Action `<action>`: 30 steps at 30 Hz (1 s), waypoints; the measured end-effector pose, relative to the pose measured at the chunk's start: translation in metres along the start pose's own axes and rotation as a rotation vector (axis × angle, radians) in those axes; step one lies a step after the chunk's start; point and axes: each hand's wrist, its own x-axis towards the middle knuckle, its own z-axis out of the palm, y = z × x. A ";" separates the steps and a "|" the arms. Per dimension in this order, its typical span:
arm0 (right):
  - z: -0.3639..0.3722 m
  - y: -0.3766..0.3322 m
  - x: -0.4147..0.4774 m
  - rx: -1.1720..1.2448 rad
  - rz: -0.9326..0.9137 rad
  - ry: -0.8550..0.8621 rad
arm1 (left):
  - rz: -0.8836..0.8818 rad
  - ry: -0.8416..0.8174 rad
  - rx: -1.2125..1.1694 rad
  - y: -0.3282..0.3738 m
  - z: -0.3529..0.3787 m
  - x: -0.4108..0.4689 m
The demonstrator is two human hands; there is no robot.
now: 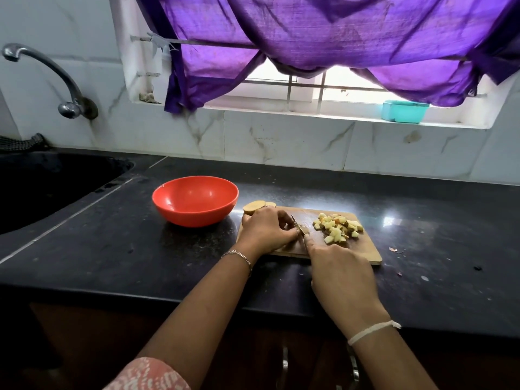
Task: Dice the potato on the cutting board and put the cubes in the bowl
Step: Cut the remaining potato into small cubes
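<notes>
Left fingers (282, 224): curled together and bent down on a potato piece (304, 230), which is pinned to the board and mostly hidden beneath them
Right fingers (309, 243): the forefinger is laid straight along the back of the blade; the others are wrapped round the handle, which is hidden in the palm
Knife (297, 225): held by the right hand (343, 274); the blade is set just beside the left fingertips, its tip pointing away from the person
Left hand (267, 230): rested on the near left part of the board; a chain bracelet (239, 256) is worn on the wrist
Right wrist: a white thread (371, 330) is tied round it
Potato cubes (337, 227): heaped on the right part of the board, apart from the blade
Potato half (254, 206): left at the far left corner of the board, just behind the left hand; a thin slice (270, 204) is seen beside it
Cutting board (365, 249): wooden; laid flat on the black counter (140, 249)
Bowl (195, 201): red; placed on the counter just left of the board; its inside is seen bare
Peel scraps (395, 250): scattered on the counter right of the board
Sink (42, 187): sunk into the counter at far left; a tap (42, 68) is fixed to the wall above it
Window: draped with a purple curtain (309, 32); a teal box (405, 111) is stood on the sill
</notes>
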 end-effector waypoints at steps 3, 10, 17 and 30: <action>-0.007 0.004 -0.011 0.000 0.012 0.015 | -0.003 0.006 -0.001 -0.001 0.000 0.001; -0.011 0.021 -0.028 0.050 0.122 0.085 | 0.064 0.037 0.052 0.000 0.000 -0.004; -0.001 0.031 -0.016 0.219 0.284 0.191 | 0.090 0.081 0.149 0.002 0.003 -0.004; 0.016 0.032 -0.011 0.273 0.267 0.184 | 0.263 -0.001 0.269 0.001 -0.001 -0.005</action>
